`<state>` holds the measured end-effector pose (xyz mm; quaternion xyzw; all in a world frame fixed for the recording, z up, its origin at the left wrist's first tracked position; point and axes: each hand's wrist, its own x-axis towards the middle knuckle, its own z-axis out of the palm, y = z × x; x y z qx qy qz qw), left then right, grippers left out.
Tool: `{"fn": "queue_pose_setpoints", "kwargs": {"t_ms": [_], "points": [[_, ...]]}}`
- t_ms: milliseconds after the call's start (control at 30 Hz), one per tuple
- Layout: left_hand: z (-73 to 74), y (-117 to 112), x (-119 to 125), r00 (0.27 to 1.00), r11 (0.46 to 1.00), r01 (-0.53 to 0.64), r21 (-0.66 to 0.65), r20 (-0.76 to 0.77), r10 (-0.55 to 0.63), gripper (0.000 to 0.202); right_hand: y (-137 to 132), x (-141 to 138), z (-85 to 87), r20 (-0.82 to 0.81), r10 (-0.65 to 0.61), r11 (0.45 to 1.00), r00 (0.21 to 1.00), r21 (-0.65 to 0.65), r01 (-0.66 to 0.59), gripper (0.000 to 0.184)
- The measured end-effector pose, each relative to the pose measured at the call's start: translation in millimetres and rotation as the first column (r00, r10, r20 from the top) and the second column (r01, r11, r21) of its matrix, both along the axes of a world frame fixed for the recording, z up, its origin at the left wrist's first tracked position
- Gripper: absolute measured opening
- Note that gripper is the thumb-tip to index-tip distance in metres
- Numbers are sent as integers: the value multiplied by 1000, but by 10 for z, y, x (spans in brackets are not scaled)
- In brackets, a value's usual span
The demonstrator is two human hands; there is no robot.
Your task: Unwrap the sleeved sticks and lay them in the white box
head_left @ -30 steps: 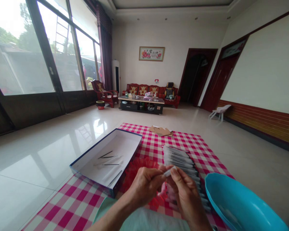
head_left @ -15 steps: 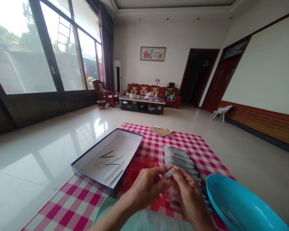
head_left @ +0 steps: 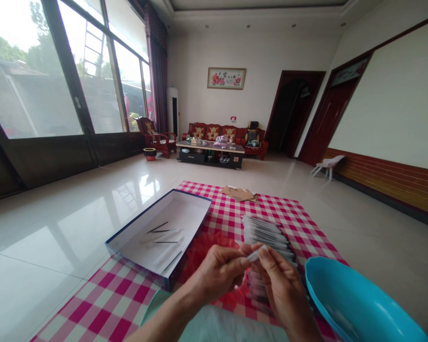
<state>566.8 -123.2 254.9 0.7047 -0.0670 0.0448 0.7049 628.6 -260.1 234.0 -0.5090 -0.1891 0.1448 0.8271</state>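
Observation:
Between both hands is a small whitish translucent piece [head_left: 254, 255], too blurred to name for sure. My left hand [head_left: 219, 270] pinches its left end; my right hand [head_left: 280, 280] grips the other end between thumb and fingers. Behind and beneath my right hand lies a row of slim dark sticks in clear sleeves [head_left: 267, 230], perhaps pens. A red, wavy-edged plastic basket [head_left: 203, 249] is partly hidden by my left hand. To the left, a shallow box [head_left: 189, 202] with a white inside and blue rim holds several thin black sticks [head_left: 166, 242] and clear sleeves.
A blue plastic basin [head_left: 364, 294] stands at the right with pale bits inside. Brown cardboard pieces [head_left: 239, 194] lie at the far edge of the pink checked cloth [head_left: 278, 209]. Pale green fabric [head_left: 228, 327] is nearest me. A coffee table [head_left: 210, 154] and sofa stand far back.
My left thumb has closed onto the whitish piece, which sits slightly farther right. Box, basin and stick row stay where they were.

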Motion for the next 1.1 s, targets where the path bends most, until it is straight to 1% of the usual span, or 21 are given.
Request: {"fn": "queue_pose_setpoints", "kwargs": {"t_ms": [33, 100, 233, 300, 367, 433, 533, 567, 667, 733, 767, 800, 833, 867, 933, 967, 1000, 1033, 1067, 1100], "points": [[-4, 32, 10, 995, 992, 68, -105, -63, -75, 38, -7, -2, 2, -2, 14, 1000, 1000, -3, -14, 22], [-18, 95, 27, 970, 957, 135, -256, -164, -180, 36, -24, -11, 14, -5, 46, 999, 999, -13, -46, 22], [-30, 158, 45, 892, 885, 182, -429, -307, -332, 33, -58, -33, 51, -6, 74, 997, 997, -35, -74, 23], [-30, 135, 45, 883, 862, 180, -475, -307, -354, 32, -53, -38, 66, -28, 65, 998, 997, -26, -66, 21], [-36, 86, 41, 910, 858, 149, -492, -273, -314, 31, -29, -42, 79, -51, 63, 998, 997, 3, -63, 21], [-52, 30, 38, 929, 842, 128, -525, -234, -287, 30, 1, -46, 92, -81, 97, 995, 992, 45, -93, 25], [-91, -21, 40, 909, 769, 143, -623, -225, -351, 28, 25, -55, 113, -170, 206, 976, 964, 105, -190, 37], [-104, -27, 42, 898, 740, 146, -656, -227, -378, 27, 24, -57, 118, -195, 226, 971, 954, 123, -205, 37], [-136, -23, 52, 872, 666, 159, -729, -213, -441, 23, 5, -56, 115, -177, 216, 969, 960, 162, -188, 25], [-143, -21, 55, 859, 643, 172, -746, -206, -469, 23, -14, -46, 100, -137, 208, 970, 969, 157, -186, 21], [-141, -24, 54, 858, 646, 180, -742, -203, -472, 24, -23, -39, 92, -122, 209, 971, 970, 145, -191, 21], [-135, -30, 51, 864, 662, 187, -725, -199, -462, 25, -31, -31, 83, -109, 205, 973, 973, 132, -190, 21], [-126, -38, 45, 880, 693, 192, -694, -191, -435, 26, -37, -24, 75, -96, 190, 977, 977, 120, -178, 21], [-114, -50, 37, 905, 740, 193, -644, -174, -387, 26, -39, -19, 70, -84, 162, 982, 983, 111, -152, 20], [-88, -77, 16, 961, 859, 167, -484, -115, -251, 26, -31, -18, 65, -66, 94, 992, 993, 93, -88, 19], [-77, -92, 3, 984, 917, 124, -378, -72, -162, 27, -20, -22, 65, -62, 69, 995, 996, 80, -63, 18], [-68, -108, -10, 998, 964, 56, -259, -17, -62, 27, -5, -29, 65, -60, 49, 997, 997, 69, -45, 18], [-64, -122, -23, 998, 990, -34, -135, 51, 41, 26, 13, -37, 64, -54, 34, 998, 998, 58, -31, 18], [-65, -137, -36, 982, 990, -138, -14, 131, 138, 25, 33, -46, 60, -43, 14, 999, 999, 51, -12, 17], [-72, -149, -46, 951, 965, -244, 95, 220, 219, 23, 52, -55, 53, -30, -10, 999, 1000, 43, 12, 17]]}}
